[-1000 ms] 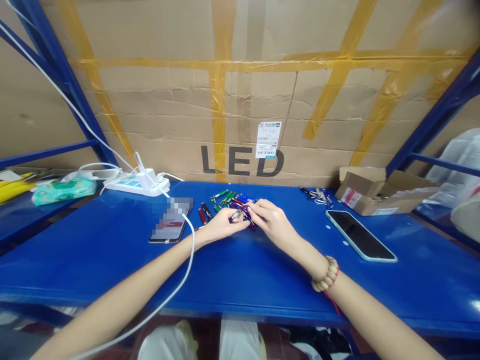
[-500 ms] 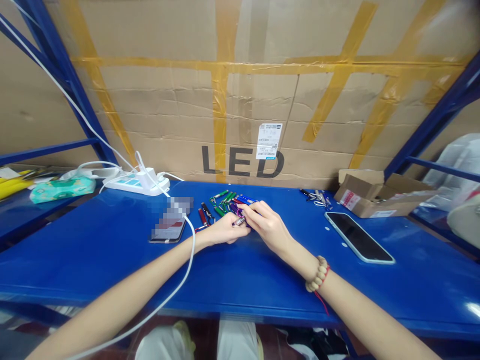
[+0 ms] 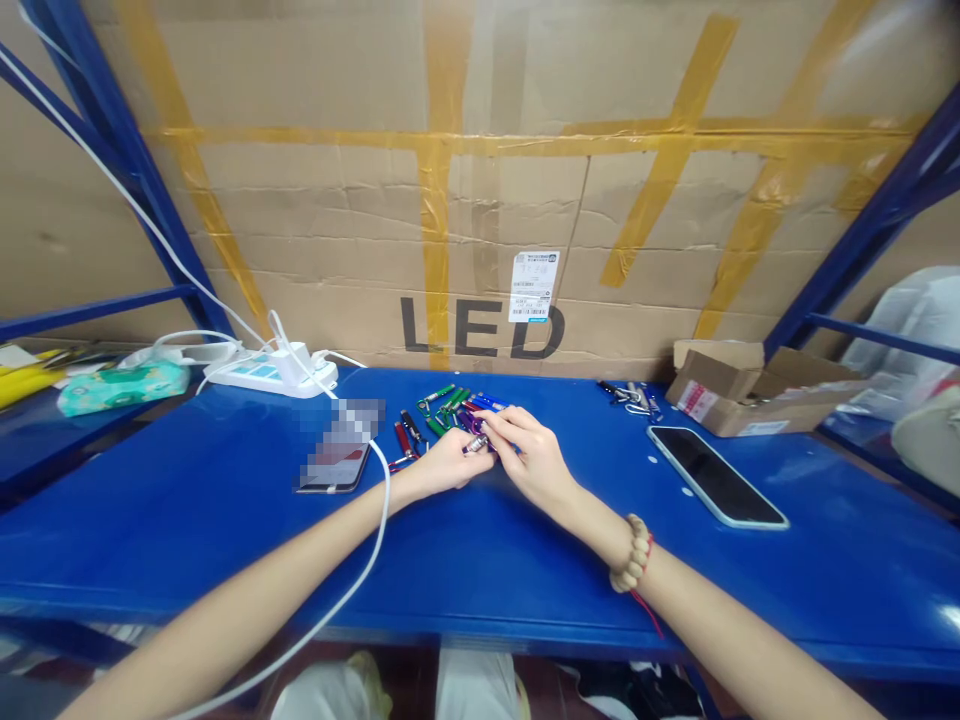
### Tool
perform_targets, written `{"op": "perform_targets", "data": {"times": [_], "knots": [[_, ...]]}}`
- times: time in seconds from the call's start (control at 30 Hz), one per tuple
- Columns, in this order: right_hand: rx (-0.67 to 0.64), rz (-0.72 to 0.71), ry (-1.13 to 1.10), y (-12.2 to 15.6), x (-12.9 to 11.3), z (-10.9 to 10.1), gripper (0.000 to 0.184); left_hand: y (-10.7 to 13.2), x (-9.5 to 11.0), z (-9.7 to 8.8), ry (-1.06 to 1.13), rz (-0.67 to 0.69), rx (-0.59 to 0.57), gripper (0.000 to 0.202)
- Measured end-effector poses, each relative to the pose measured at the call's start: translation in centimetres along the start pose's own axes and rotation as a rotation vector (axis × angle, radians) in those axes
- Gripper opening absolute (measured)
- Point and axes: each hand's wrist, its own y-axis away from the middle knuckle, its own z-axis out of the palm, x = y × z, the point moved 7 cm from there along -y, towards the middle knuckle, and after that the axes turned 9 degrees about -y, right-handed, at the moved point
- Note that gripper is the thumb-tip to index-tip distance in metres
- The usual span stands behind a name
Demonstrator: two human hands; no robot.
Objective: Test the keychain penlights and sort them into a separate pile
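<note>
My left hand (image 3: 448, 460) is closed round a small keychain flashlight (image 3: 475, 443) with a silver end and purple on it. Against it, the bent fingers of my right hand (image 3: 534, 452) pinch its purple part; my fingers hide most of the flashlight. Just beyond both hands lies a loose pile of similar small tubes. In it are green tubes (image 3: 451, 404), a blue tube (image 3: 491, 401), a red tube (image 3: 403, 438) and a black tube (image 3: 411, 425), some with clips or cords.
A phone (image 3: 341, 460) lies left of my hands, a second phone (image 3: 716, 478) to the right. A white power strip (image 3: 262, 372), silver and black tubes (image 3: 634, 397) and an open cardboard box (image 3: 750, 390) stand toward the back. A white cable (image 3: 379, 530) hangs across my left forearm.
Both hands stay together at the flashlight, with only a slight shift of the right fingers. The whole view has moved a little.
</note>
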Motion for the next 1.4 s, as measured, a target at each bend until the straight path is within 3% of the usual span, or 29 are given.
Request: {"op": "perform_targets", "data": {"times": [0.23,0.6,0.77,0.97,1.1,1.23,1.4], "knots": [[0.018,0.111,-0.084,0.0,0.5,-0.1,0.025,0.3,0.6,-0.1,-0.027,0.0,0.031,0.033],[0.065,0.349,-0.235,0.6,1.8,0.2,0.025,-0.2,-0.7,-0.3,-0.019,-0.023,0.163,0.036],[0.001,0.418,-0.295,0.5,2.8,0.1,0.025,-0.4,-0.5,-1.1,-0.069,0.02,0.195,0.033],[-0.164,0.578,-0.52,1.1,3.4,1.7,0.042,-0.5,0.1,-1.2,-0.149,0.104,0.152,0.014],[-0.184,0.591,-0.513,1.0,3.7,1.8,0.034,-0.5,0.5,-1.4,-0.111,0.146,0.168,0.007],[-0.087,0.653,-0.493,0.5,6.0,-0.1,0.036,-0.7,-0.2,-2.7,0.025,0.104,0.256,0.023],[0.157,0.728,-0.363,0.8,11.0,-5.3,0.04,-1.0,-1.9,-4.8,0.122,0.029,0.365,0.031]]}}
